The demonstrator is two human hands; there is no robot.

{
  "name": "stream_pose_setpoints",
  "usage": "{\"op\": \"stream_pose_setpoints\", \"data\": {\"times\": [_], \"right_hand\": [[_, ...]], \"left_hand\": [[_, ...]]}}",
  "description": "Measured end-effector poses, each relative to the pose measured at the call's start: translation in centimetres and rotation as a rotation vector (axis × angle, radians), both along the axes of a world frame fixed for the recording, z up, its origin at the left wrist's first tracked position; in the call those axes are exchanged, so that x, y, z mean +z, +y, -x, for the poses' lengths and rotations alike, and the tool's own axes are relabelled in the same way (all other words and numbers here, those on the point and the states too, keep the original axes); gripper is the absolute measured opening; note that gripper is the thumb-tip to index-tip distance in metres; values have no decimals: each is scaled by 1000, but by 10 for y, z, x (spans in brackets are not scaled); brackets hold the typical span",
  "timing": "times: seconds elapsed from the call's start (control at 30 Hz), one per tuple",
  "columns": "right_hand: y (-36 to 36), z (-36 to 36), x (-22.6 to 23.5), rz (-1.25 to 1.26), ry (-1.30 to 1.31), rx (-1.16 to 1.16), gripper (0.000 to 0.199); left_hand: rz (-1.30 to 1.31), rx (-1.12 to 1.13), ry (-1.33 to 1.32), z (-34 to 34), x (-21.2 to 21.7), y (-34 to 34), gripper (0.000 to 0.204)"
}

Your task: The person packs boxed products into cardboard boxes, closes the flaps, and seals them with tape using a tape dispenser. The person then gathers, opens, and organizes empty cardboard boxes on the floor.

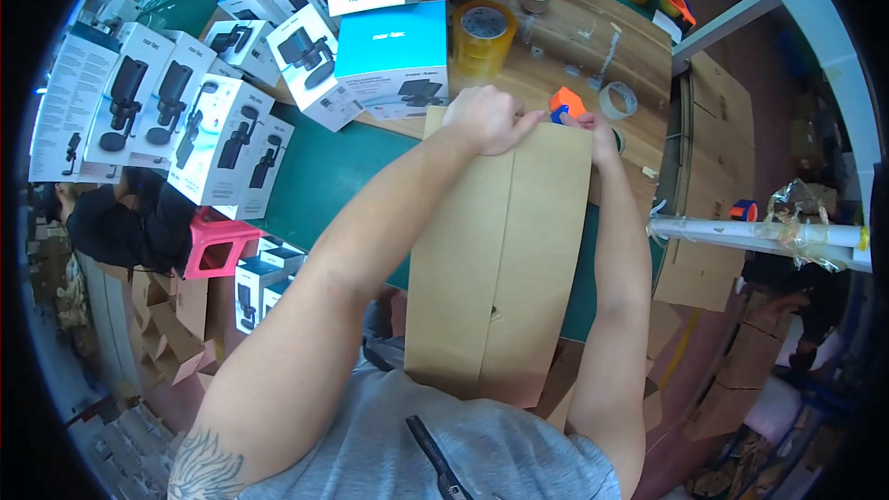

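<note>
In the middle of the frame, the left hand [483,118] presses flat on the brown box [505,250]; the right hand [593,134] grips the orange tape tool [567,102] — pull slow and straight

Brown cardboard box [505,250], flaps closed, orange tape dispenser [566,103] at its far edge

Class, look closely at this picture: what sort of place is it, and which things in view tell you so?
Probably a packing or shipping workbench. The hands hold a tape dispenser at the far end of a closed cardboard box, beside stacked product boxes and tape rolls.
</note>
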State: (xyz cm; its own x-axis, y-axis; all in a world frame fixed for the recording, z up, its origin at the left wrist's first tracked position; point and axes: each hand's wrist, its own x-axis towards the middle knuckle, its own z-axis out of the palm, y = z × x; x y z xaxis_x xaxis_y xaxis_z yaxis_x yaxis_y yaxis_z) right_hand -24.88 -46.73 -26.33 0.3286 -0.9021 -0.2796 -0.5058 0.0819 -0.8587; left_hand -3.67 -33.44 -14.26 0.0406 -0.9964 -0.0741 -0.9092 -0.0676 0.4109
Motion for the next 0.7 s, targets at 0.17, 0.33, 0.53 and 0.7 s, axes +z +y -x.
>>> {"op": "stream_pose_setpoints", "data": {"times": [0.17,0.33,0.53,0.7], "right_hand": [[-41,28,-51,-12,217,-23,52],[32,29,13,244,581,233,77],[122,100,49,661,218,-211,64],[273,54,130,541,320,-690,60]], "left_hand": [[23,-10,-17,10,4,-5,48],[78,15,10,-2,-7,8,44],[46,-201,-90,0,-4,2,40],[501,-634,-55,-9,-13,10,50]]}}
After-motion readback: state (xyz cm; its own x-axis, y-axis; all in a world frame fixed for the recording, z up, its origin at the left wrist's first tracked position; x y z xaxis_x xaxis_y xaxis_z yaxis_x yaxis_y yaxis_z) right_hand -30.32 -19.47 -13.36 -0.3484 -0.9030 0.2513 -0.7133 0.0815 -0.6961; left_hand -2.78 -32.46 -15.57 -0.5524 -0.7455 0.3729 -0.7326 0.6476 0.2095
